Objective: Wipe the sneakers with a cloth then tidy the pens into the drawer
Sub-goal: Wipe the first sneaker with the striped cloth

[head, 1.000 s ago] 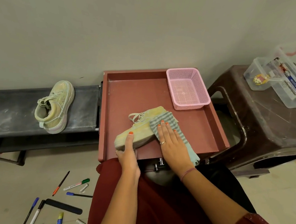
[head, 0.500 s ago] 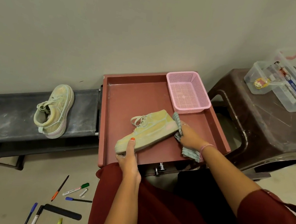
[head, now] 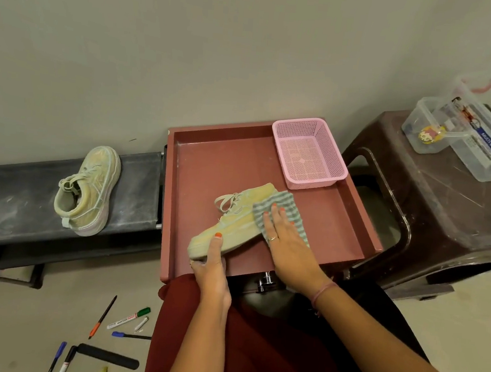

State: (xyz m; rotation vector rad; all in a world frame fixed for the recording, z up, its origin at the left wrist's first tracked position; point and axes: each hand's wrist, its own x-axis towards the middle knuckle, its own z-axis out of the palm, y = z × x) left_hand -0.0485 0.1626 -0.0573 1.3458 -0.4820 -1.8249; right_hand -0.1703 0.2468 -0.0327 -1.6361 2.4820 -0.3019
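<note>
A pale yellow-green sneaker [head: 241, 215] lies on its side in the open reddish drawer [head: 211, 158]. My left hand [head: 211, 265] grips its heel end, thumb on the upper. My right hand [head: 285, 240] lies flat on a grey-green striped cloth [head: 281, 202], pressing it against the sneaker's toe side. A second sneaker [head: 89, 190] stands on the dark bench [head: 12, 193] to the left. Several pens and markers [head: 128, 318] lie scattered on the floor at lower left.
An empty pink mesh basket [head: 309, 153] sits in the drawer's back right corner. A brown plastic stool [head: 434, 210] to the right carries clear plastic boxes [head: 464, 138]. A black handle-like bar [head: 108, 357] lies among the pens. The wall is close behind.
My right hand, which had bunched the cloth at the sneaker's toe end, has come back flat on top of the shoe with the cloth spread. The left hand keeps hold of the heel.
</note>
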